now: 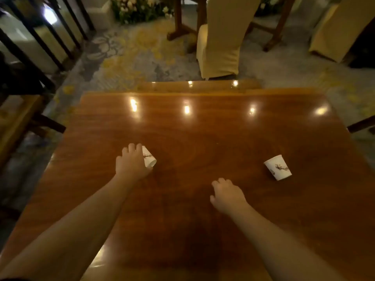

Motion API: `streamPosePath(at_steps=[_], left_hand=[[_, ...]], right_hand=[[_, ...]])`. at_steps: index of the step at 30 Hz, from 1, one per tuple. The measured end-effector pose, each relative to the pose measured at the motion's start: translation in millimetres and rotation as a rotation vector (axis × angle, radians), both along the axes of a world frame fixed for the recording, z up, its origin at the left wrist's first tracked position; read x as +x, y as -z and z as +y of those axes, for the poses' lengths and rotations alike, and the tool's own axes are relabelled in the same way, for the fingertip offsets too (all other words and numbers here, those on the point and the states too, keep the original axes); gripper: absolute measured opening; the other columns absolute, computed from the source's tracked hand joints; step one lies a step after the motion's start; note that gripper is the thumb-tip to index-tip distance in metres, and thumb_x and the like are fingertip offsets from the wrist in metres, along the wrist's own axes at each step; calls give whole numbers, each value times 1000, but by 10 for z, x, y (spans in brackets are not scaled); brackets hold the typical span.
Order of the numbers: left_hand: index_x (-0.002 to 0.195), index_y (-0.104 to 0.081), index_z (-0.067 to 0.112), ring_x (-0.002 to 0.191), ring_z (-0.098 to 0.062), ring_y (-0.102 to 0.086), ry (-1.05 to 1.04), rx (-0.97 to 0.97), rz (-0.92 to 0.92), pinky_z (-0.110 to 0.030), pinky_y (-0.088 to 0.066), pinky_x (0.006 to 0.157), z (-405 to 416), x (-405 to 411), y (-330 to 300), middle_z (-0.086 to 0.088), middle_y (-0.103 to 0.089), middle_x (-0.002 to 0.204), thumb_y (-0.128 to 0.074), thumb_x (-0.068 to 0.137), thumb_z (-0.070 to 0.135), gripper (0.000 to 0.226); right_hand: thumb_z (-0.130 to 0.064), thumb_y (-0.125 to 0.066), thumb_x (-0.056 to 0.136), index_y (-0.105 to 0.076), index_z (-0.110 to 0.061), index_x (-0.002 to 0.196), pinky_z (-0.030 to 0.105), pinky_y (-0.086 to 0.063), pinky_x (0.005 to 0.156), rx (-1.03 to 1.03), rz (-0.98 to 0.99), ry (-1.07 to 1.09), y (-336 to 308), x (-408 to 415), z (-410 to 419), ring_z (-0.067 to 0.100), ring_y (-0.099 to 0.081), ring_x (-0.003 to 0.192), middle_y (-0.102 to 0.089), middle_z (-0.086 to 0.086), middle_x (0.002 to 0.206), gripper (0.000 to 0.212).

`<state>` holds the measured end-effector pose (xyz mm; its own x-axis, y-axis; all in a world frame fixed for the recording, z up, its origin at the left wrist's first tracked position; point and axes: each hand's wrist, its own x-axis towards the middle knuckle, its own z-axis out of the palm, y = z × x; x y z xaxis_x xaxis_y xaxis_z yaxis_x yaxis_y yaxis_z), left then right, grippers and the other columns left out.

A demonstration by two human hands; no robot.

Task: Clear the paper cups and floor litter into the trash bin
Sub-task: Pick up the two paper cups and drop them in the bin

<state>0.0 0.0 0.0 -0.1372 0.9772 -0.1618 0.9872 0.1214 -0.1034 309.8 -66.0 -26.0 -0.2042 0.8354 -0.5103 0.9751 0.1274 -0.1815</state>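
Note:
Two white paper cups with a dark printed motif lie on their sides on a glossy wooden table [203, 126]. My left hand [130, 162] is wrapped around the left cup [149, 157], fingers over its top, the cup's mouth pointing right. The right cup [278, 167] lies alone toward the table's right side. My right hand [228, 194] hovers low over the table with fingers slightly curled and apart, holding nothing, a short way left of and nearer me than the right cup. No trash bin is in view.
A chair in a cream cover [221, 39] stands beyond the table's far edge, with a second one [336, 27] at the far right. A dark railing [40, 41] runs along the left. Patterned carpet [132, 57] surrounds the table; flowers [140, 9] stand at the back.

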Motion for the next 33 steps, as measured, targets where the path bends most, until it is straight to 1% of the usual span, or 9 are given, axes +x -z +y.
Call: streamPosePath(at_steps=[3,7,15,20,23,26,29,31,33], left_hand=[[143,-32,12,115,-31,-50,-15,-24,-8,-44,-51,80,130,-63,103,-10,-45,134,-57,73,78,99],[138,-37,10,116,-34,-50,-36,-33,-154,-48,-54,83,188,-105,244,-13,-47,131,-74,73,59,90],[147,-32,16,125,-28,-48,212,-87,-203,-44,-52,93,-47,508,169,-8,-45,142,-75,73,56,94],[150,-28,19,128,-25,-47,286,-128,-215,-44,-50,99,-189,1019,140,-4,-43,147,-73,73,60,98],[149,-28,20,128,-24,-46,317,-106,-245,-47,-47,100,-238,1290,101,-2,-44,147,-70,72,65,99],[149,-30,22,128,-24,-47,347,-68,-261,-47,-47,100,-276,1546,41,-1,-46,146,-64,71,71,98],[149,-31,23,128,-24,-46,350,-49,-270,-47,-46,101,-316,1747,4,0,-47,146,-66,71,70,97],[149,-30,24,129,-24,-45,349,-49,-269,-48,-45,102,-350,1859,-23,0,-46,147,-68,72,69,97],[149,-29,24,130,-23,-44,338,-51,-276,-49,-44,103,-388,1950,-58,1,-45,148,-68,72,68,97]], right_hand=[[-38,-51,97,-43,-18,139,39,-50,95,17,-32,29,146,-29,-8,28,-43,127,-44,7,142,48],[-38,-48,99,-48,-16,136,38,-52,94,48,-25,91,263,-92,13,27,-44,126,-45,7,139,43],[-35,-45,101,-66,-15,116,38,-53,91,86,46,51,232,30,188,23,-51,112,-57,2,116,33],[-38,-47,99,-53,-27,139,45,-43,106,-162,78,9,84,229,257,25,-40,133,-45,2,145,41],[-40,-52,97,-47,-33,140,42,-47,100,-232,206,95,-20,515,229,23,-49,126,-47,2,144,44],[-40,-53,96,-50,-32,133,37,-49,95,-51,269,163,-125,899,213,18,-51,119,-51,0,136,38],[-38,-55,94,-55,-25,126,38,-46,97,291,212,187,-161,1300,281,20,-47,121,-56,0,127,35],[-38,-62,89,-53,-23,128,40,-49,95,466,107,262,-148,1565,365,24,-46,123,-56,3,128,42],[-42,-70,81,-44,-22,136,43,-49,93,491,-4,376,-99,1779,471,29,-44,123,-49,10,135,64]])
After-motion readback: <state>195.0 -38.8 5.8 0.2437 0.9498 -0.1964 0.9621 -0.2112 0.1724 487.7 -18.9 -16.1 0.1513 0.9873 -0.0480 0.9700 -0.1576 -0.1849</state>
